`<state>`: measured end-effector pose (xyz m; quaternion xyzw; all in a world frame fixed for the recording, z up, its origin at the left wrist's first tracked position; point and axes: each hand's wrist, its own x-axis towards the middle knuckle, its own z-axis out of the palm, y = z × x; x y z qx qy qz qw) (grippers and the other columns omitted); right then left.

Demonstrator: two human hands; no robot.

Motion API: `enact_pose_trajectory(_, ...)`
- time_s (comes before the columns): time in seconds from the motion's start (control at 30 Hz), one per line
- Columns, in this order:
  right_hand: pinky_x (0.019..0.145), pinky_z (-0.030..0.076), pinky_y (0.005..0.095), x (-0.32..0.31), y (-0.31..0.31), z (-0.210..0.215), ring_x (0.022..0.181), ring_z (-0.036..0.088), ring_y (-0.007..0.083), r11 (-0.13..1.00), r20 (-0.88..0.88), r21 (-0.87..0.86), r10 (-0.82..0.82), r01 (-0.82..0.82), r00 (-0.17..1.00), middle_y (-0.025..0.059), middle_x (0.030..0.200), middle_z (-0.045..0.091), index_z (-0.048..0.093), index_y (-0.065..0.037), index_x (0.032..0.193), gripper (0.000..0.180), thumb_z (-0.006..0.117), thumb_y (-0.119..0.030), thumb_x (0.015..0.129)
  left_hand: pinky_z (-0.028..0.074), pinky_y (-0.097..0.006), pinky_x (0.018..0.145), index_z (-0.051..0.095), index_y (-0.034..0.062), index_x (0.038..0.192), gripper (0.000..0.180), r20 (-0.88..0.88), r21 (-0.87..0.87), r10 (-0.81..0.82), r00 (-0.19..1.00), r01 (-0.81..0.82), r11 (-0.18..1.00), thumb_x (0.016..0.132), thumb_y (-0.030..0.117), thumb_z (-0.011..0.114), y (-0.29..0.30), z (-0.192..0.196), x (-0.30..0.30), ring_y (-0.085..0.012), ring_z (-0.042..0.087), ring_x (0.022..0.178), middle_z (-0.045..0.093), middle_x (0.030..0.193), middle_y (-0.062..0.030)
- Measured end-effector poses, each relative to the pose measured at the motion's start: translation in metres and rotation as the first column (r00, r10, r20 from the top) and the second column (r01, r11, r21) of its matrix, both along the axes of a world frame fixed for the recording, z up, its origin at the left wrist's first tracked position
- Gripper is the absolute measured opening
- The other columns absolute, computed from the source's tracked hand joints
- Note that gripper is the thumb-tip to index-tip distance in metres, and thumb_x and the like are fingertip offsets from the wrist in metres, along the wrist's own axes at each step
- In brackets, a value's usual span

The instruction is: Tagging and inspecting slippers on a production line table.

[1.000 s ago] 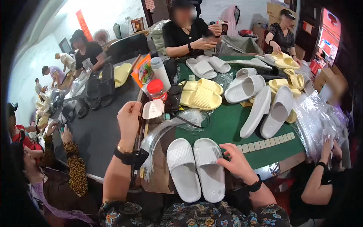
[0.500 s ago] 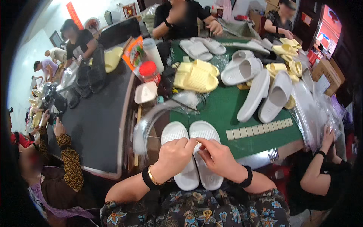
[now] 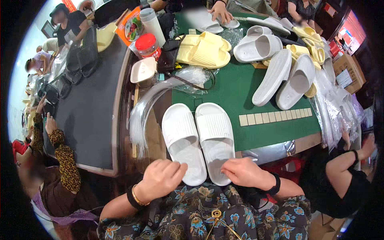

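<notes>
The person's left hand (image 3: 160, 180) rested curled, fingers together, at the heel of the left white slipper (image 3: 182, 140), while the right hand (image 3: 244, 173) had its fingers closed on the heel of the right white slipper (image 3: 216, 136). The pair lay side by side at six o'clock on the green surface (image 3: 240, 92), toes toward twelve. Squaring both heels level before lifting seemed the way to keep them matched.
</notes>
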<state>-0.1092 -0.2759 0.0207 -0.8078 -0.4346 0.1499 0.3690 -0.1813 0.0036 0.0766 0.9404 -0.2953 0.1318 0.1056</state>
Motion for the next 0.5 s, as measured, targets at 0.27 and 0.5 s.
enact_pose_trajectory(0.27,0.064,0.049,0.0479,-0.020,0.002,0.000,0.071,0.061,0.0408,0.975,-0.364,-0.107,0.145,-0.196,0.920,0.0206,0.072,0.063,0.062,0.000,0.079,0.024,0.056,-0.022,0.088,0.045,-0.028,0.054,0.064,0.0057,0.093,0.024,-0.209,-0.013,-0.216,0.954,0.219,0.976,0.070,0.013,0.063,-0.001,-0.022,-0.020,-0.0140,0.055,0.063,0.054,0.076,-0.0013)
enact_pose_trajectory(0.5,0.065,0.049,0.0467,-0.016,0.009,0.002,0.070,0.061,0.0412,0.946,-0.478,-0.180,0.155,-0.269,0.865,0.0223,0.072,0.063,0.065,0.001,0.079,0.025,0.057,-0.022,0.087,0.046,-0.030,0.056,0.062,0.0075,0.092,0.022,-0.300,-0.036,-0.224,0.927,0.223,0.974,0.071,0.014,0.061,0.002,-0.036,-0.022,-0.0165,0.055,0.062,0.051,0.073,-0.0012)
